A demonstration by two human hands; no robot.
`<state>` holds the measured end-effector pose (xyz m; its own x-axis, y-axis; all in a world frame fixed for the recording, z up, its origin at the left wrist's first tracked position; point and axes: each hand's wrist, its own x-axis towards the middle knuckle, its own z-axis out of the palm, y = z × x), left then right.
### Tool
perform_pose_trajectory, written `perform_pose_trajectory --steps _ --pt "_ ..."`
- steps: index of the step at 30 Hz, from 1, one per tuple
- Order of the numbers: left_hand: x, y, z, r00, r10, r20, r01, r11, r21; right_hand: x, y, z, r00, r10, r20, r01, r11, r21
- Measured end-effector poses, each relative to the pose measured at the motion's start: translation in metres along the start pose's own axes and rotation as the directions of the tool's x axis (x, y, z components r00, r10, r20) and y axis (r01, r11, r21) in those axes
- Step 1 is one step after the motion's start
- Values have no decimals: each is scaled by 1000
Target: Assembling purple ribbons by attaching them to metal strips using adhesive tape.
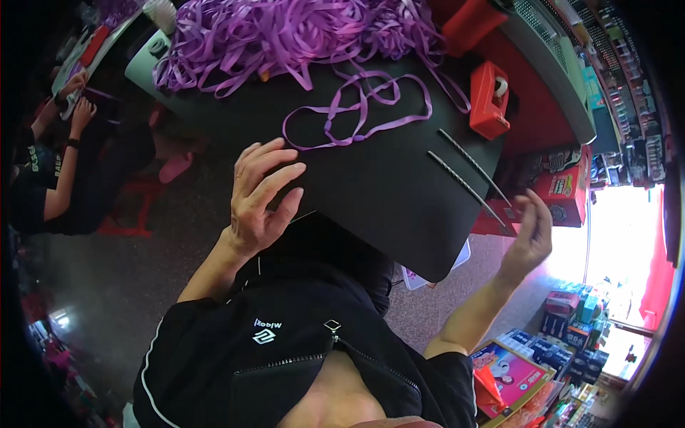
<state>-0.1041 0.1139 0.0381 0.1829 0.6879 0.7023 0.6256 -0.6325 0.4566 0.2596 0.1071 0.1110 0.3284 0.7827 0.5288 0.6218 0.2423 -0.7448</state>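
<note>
Black table (399, 178), rods (464, 187) diagonal down-right

- A black table (399, 178) carries a heap of purple ribbons (285, 36).
- A looped purple ribbon (357, 107), two thin rods (467, 178) and a red tape dispenser (489, 100) lie on it.

Ribbon heap (285, 36) perhaps cut off above.

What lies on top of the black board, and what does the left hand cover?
On the black board lie a looped purple ribbon, a heap of purple ribbons and two thin rods. The left hand presses its near edge; anything beneath the hand is hidden.
</note>
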Motion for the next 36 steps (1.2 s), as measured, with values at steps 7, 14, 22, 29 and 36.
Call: perform_pose_trajectory --steps 7,14,22,29,36 --pt "-36 -26 -11 990 -106 93 97 991 95 28 -80 129 634 -412 654 489 869 74" --pt "-54 -30 -16 982 -175 75 171 983 63 17 -74 207 506 -210 836 514 852 -98" --pt "-55 -21 -30 992 -128 -14 129 992 18 60 -100 126 793 -32 609 -139 963 231" --pt "-37 -1 -13 999 -27 17 31 970 -242 21 -74 -108 964 -194 182 -81 437 896" --pt "15 61 13 978 93 185 27 829 -559 -50 -52 -143 877 447 175 -446 894 -44"
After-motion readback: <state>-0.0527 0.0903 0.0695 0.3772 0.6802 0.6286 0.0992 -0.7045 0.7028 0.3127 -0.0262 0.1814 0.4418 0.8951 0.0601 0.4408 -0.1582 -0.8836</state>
